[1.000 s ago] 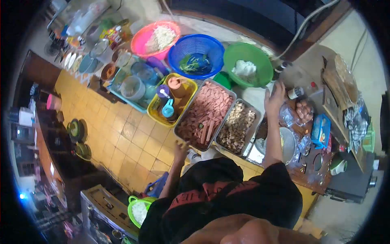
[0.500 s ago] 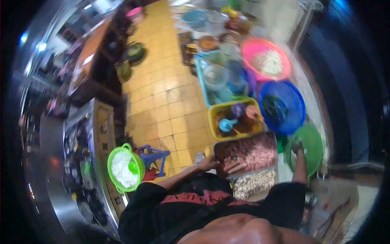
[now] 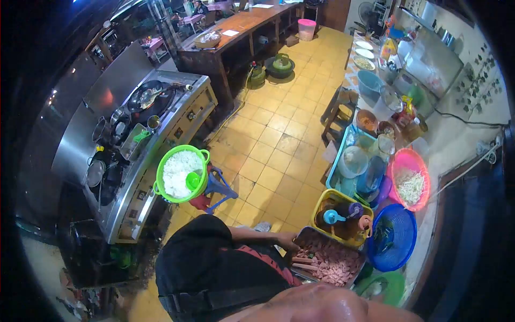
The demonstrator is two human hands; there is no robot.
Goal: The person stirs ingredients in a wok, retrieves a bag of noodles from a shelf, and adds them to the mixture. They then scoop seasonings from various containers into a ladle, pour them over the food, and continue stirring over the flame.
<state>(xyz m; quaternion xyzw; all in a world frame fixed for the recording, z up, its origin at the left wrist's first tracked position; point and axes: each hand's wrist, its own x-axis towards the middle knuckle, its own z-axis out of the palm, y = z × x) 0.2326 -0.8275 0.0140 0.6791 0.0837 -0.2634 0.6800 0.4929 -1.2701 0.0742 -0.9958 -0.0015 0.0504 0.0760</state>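
My left hand [image 3: 288, 241] is closed on the left rim of a metal tray [image 3: 309, 232] filled with small pink meat pieces [image 3: 337, 266]. A few longer sticks lie in the tray beside the fingers. Directly behind the tray stands a yellow tub [image 3: 323, 203] with blue, purple and orange handled items. To the right are a blue basket [image 3: 402, 236] with dark greens and, nearer, a green basin [image 3: 394, 287] with a pale, unclear shape in it. My right hand cannot be seen; my head and shoulder cover that area.
A green colander [image 3: 159, 174] of white rice rests on a blue stool [image 3: 221, 189] at the left. Beyond it is a stove [image 3: 177, 115] with woks. A pink basin [image 3: 422, 167] and a light blue tray [image 3: 333, 170] stand at the right. Tiled floor [image 3: 273, 121] runs between.
The view has swung left, showing more of the stove and counter. My right hand, earlier over the green basin, is out of sight. My left hand remains at the tray's rim.
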